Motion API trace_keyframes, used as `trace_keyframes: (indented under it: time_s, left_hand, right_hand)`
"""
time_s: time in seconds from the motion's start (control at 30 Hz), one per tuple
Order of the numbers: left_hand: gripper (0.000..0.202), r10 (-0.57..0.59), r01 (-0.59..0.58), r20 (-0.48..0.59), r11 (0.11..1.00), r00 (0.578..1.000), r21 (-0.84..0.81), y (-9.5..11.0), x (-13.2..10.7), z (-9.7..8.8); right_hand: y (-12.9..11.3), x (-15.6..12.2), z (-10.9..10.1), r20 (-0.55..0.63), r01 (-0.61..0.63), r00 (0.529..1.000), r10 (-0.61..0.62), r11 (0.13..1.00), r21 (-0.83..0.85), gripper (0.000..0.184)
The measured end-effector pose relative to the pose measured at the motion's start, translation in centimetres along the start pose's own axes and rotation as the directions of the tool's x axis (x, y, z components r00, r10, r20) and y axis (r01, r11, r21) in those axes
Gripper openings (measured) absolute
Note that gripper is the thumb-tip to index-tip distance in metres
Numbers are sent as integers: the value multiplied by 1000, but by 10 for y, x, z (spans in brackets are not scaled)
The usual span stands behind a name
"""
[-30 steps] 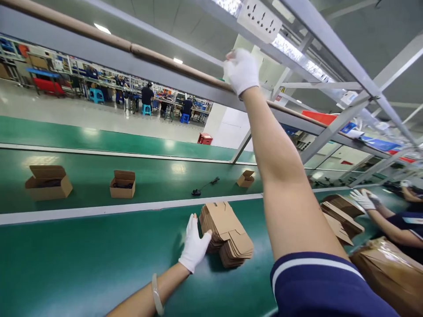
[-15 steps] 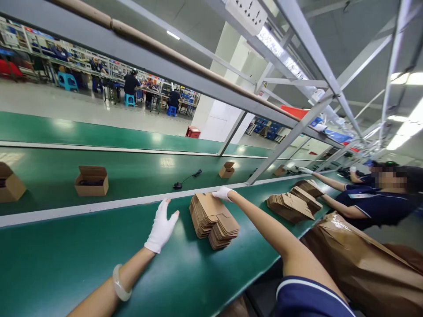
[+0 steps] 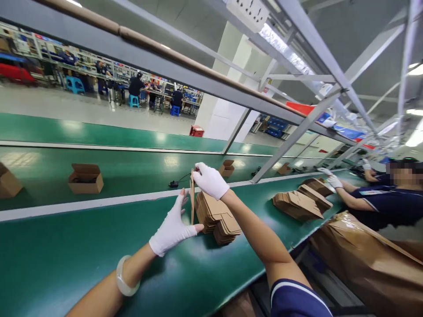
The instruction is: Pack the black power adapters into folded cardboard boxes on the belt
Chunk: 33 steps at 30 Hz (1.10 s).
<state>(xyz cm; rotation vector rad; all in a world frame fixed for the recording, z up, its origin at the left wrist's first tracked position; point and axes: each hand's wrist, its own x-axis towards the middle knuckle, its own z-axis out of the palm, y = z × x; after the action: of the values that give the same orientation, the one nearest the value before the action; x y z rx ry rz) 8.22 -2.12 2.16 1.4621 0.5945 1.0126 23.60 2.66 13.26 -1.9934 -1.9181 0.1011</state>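
hands first: what is the right hand (image 3: 210,180) up to?

it's closed in a pinch on a flat kraft carton blank (image 3: 192,197), gripping near the top, and the blank stands on edge, almost upright.

and the left hand (image 3: 173,224)?

open, fingers spread, right beside the lower part of that blank. i can't tell if it touches. a pale bangle (image 3: 124,276) circles that wrist, and both hands wear white gloves (image 3: 172,233).

what's just below them?

a stack of folded cardboard blanks (image 3: 216,215), lying on the green conveyor belt (image 3: 66,251), close under the right hand. a navy sleeve with a white stripe (image 3: 297,297) shows at the bottom.

and past that stack?

a white belt edge (image 3: 99,203), then a second green belt (image 3: 139,169) carrying an open cardboard box (image 3: 86,178), a smaller box (image 3: 226,167) and a black cable (image 3: 174,184).

anyone close by?

to the right, a co-worker's gloved hands (image 3: 330,178) are near two more blank stacks (image 3: 299,205), with a big brown bag (image 3: 363,259) below them.

what's farthest off?

a metal shelf frame (image 3: 297,101) overhead, and beyond the belts, people seated at benches (image 3: 136,86) across the floor.
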Motion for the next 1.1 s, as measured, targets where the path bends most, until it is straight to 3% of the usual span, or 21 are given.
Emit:
trace_keyframes:
  time_s: [0.07,0.2,0.23,0.3,0.37,0.4,0.5,0.6,0.7,0.8,0.93,1.0,1.07,1.1]
  left_hand:
    - [97,-3,3,8,996,1000,-87,7,-2,-20]
    - [79,-74,51,-192,991,979,-121,6,-13,-70]
    - [76,-83,60,-233,993,969,-103,4,-17,-81]
    - [71,-79,65,-266,996,961,-60,3,-26,-95]
    - [69,-65,60,-253,998,965,-28,2,-34,-102]
    - [68,-60,57,-250,998,966,-16,2,-38,-103]
    - [65,-54,59,-271,998,961,10,-1,-49,-103]
    - [60,-73,89,-278,995,958,44,-8,-58,-101]
    - [72,-85,113,-271,989,959,91,-12,-64,-101]
    - [84,-75,106,-184,981,980,163,-7,-66,-103]
    - [46,-42,62,-63,935,997,350,4,-67,-112]
    - [30,-37,59,-58,887,998,458,7,-67,-117]
    - [26,-19,42,-50,843,999,537,7,-69,-120]
    - [26,-2,21,-34,831,999,555,7,-69,-121]
  right_hand:
    - [-10,-3,17,2,149,988,-153,965,215,25]
    - [-19,-8,50,82,166,971,-226,876,452,34]
    - [-22,-10,56,46,174,974,-220,867,468,32]
    - [-32,-16,65,-136,281,959,-248,888,365,30]
    - [-45,-22,68,-277,471,861,-427,875,114,31]
    - [-50,-24,68,-271,558,796,-541,830,-18,29]
    - [-63,-27,68,-78,727,654,-752,654,-209,28]
    - [-67,-29,75,-5,782,599,-800,587,-209,30]
    - [-67,-35,91,43,781,620,-783,611,-126,35]
    - [-66,-47,108,98,766,639,-763,643,15,35]
    - [-57,-60,121,10,726,673,-740,662,184,24]
    - [-48,-65,121,-140,655,751,-645,703,276,23]
    - [-40,-68,118,-266,471,881,-391,763,443,27]
    - [-37,-68,117,-233,347,938,-258,745,571,31]
